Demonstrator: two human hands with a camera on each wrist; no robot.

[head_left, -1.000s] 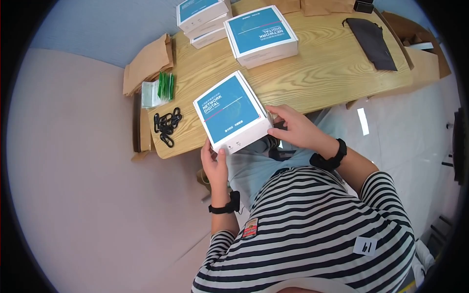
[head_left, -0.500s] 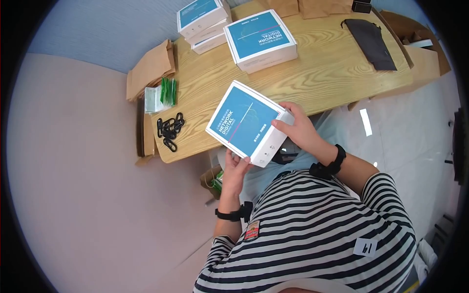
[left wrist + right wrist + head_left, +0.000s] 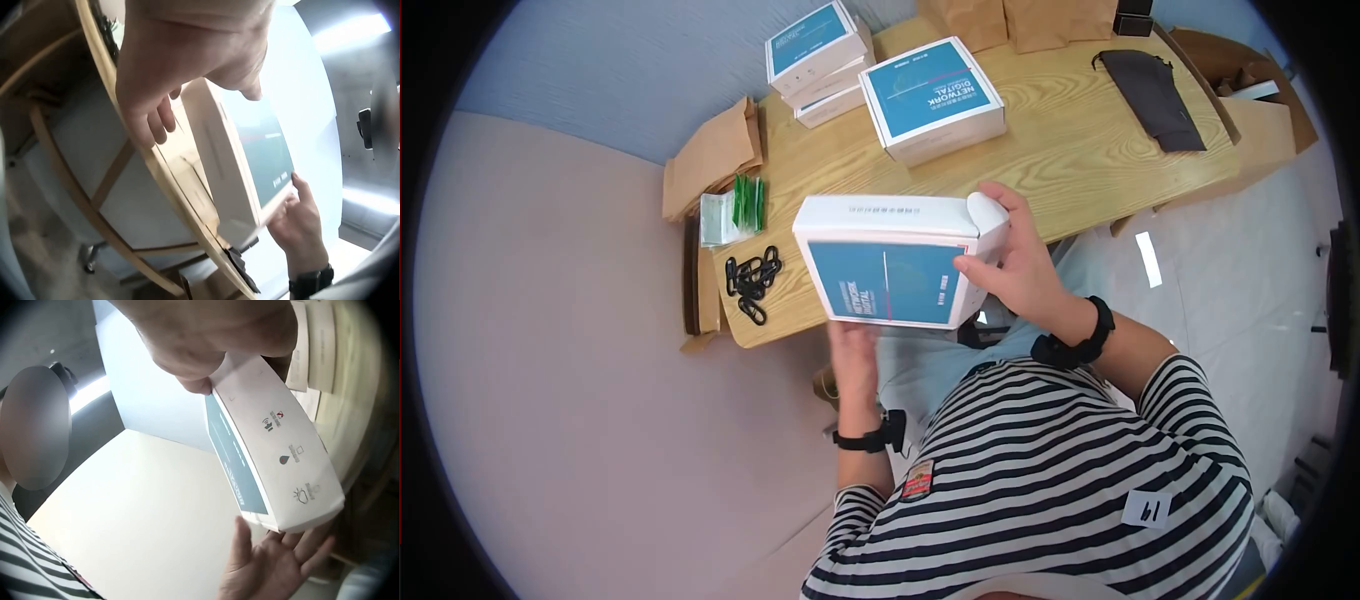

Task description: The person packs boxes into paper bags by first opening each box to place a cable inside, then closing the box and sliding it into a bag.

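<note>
A white carton with a blue "NETWORK DIGITAL" label (image 3: 840, 280) is held tilted up above the table's near edge. My right hand (image 3: 1028, 268) grips its right end, thumb on the label face and fingers behind. In the right wrist view, the carton's side (image 3: 281, 444) shows small printed handling marks. My left hand (image 3: 854, 362), blurred in the head view, is just below the carton's lower left corner. Its fingers are spread in the right wrist view, right at the carton's end, curled round nothing.
Another blue-and-white carton (image 3: 935, 95) and a stack of cartons (image 3: 812, 48) stand at the back. Black carabiner-like loops (image 3: 752, 282), green packets (image 3: 747, 205) and brown paper bags (image 3: 715, 155) lie on the left. A dark drawstring pouch (image 3: 1152, 100) lies on the right.
The carton has turned and tipped up, so its far edge side now shows. My left hand has come off its lower corner and moved slightly left; the right hand keeps its grip.
</note>
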